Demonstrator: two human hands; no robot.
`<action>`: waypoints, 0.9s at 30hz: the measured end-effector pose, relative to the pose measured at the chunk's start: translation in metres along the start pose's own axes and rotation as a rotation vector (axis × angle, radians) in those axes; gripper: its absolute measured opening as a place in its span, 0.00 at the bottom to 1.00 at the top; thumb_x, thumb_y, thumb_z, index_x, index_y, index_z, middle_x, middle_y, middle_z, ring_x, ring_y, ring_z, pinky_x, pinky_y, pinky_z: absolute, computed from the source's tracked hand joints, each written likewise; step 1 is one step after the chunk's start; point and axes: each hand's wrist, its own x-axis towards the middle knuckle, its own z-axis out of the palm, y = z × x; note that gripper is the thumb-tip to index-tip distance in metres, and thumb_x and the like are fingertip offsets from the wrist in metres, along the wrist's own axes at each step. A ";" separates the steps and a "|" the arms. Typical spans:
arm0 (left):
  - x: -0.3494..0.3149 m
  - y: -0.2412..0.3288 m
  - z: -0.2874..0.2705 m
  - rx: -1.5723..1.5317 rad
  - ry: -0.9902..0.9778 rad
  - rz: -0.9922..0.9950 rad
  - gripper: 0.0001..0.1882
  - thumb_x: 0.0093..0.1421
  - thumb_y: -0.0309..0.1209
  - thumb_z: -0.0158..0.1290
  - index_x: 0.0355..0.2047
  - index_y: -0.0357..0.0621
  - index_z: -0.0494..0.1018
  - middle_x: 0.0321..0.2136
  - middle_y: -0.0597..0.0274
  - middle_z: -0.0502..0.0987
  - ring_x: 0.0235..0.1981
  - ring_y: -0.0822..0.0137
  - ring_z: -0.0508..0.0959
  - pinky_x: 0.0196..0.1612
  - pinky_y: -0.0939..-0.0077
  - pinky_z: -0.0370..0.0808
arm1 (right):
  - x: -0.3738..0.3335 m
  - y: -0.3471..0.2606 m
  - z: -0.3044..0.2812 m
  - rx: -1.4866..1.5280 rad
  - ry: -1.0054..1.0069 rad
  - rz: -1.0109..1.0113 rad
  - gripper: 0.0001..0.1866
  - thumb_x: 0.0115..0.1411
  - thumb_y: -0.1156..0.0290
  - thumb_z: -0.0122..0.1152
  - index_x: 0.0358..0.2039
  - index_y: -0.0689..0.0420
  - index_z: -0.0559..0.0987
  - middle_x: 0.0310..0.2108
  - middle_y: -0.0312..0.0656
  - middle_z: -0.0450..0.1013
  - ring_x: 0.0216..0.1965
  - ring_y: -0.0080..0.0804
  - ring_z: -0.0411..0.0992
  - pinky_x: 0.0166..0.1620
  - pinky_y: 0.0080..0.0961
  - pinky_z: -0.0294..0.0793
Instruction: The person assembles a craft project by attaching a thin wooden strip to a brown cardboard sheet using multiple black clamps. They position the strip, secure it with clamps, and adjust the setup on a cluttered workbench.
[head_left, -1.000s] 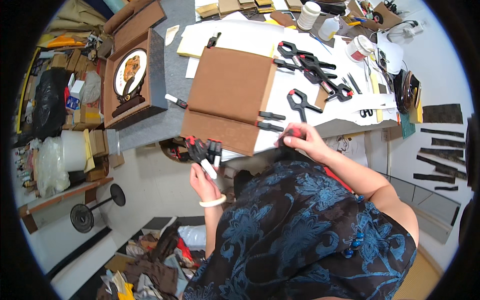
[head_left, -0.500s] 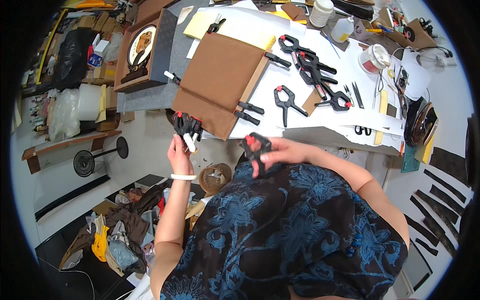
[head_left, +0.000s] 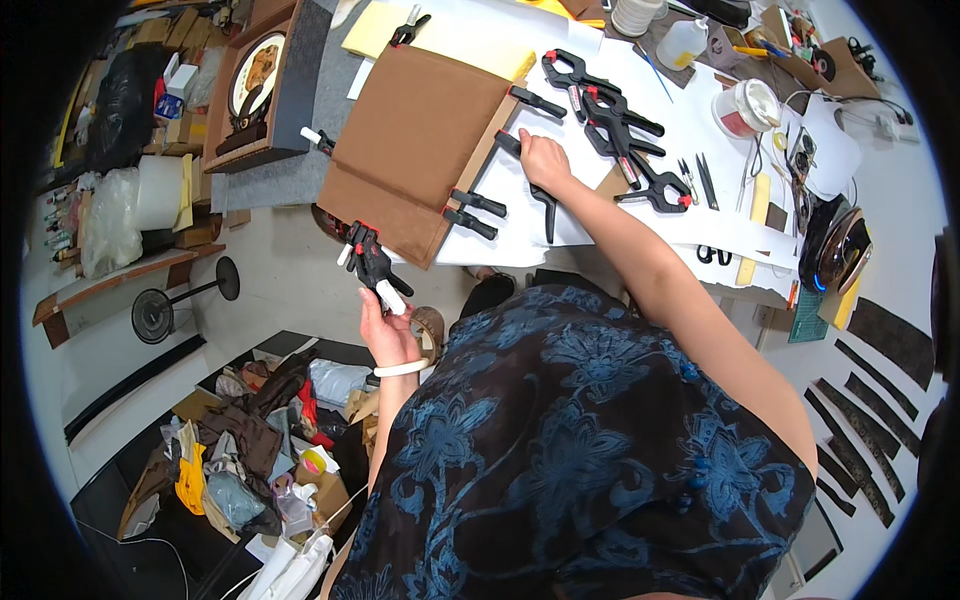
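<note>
A brown leather-like panel (head_left: 425, 110) lies on a lighter brown board (head_left: 482, 150) on the table. Black spring clamps pinch its edges: a clamp (head_left: 537, 102) on the upper right, a pair of clamps (head_left: 472, 212) lower right, others at the top and left. My right hand (head_left: 545, 165) is closed around a spring clamp (head_left: 508, 143) at the right edge, between these. Below that hand shows the handle of a loose clamp (head_left: 548, 212), mostly covered. My left hand (head_left: 385, 325) holds a bunch of black clamps (head_left: 370, 262) with red pads and white handle tips, near the panel's lower left corner.
Several loose spring clamps (head_left: 610, 125) lie on the white paper right of the panel. Beyond them are scissors (head_left: 708, 183), a white tub (head_left: 745, 108) and a squeeze bottle (head_left: 682, 45). A wooden box frame (head_left: 255, 95) stands to the left.
My right hand has moved from near my body up to the panel's right edge, taking its clamp there. My left hand still holds its bunch, now slightly lower. The view has shifted a little.
</note>
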 end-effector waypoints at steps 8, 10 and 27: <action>0.006 -0.006 0.003 -0.070 0.022 0.010 0.19 0.71 0.48 0.50 0.42 0.43 0.73 0.28 0.65 0.76 0.26 0.71 0.76 0.31 0.73 0.75 | 0.032 0.010 -0.010 -0.031 0.044 0.024 0.35 0.73 0.53 0.36 0.24 0.68 0.82 0.28 0.67 0.76 0.35 0.68 0.76 0.46 0.55 0.74; 0.009 -0.007 0.010 -0.074 0.016 0.000 0.19 0.71 0.47 0.51 0.43 0.42 0.73 0.29 0.66 0.77 0.26 0.71 0.76 0.31 0.73 0.76 | 0.041 0.016 -0.013 -0.050 0.046 -0.017 0.35 0.73 0.54 0.37 0.24 0.68 0.82 0.28 0.66 0.77 0.34 0.67 0.76 0.46 0.54 0.76; 0.037 -0.023 0.009 -0.065 0.019 -0.037 0.19 0.70 0.47 0.53 0.46 0.44 0.74 0.32 0.68 0.77 0.27 0.76 0.76 0.29 0.77 0.77 | 0.071 0.029 0.019 0.027 0.105 -0.169 0.32 0.73 0.58 0.38 0.21 0.68 0.80 0.26 0.66 0.75 0.32 0.66 0.76 0.43 0.55 0.74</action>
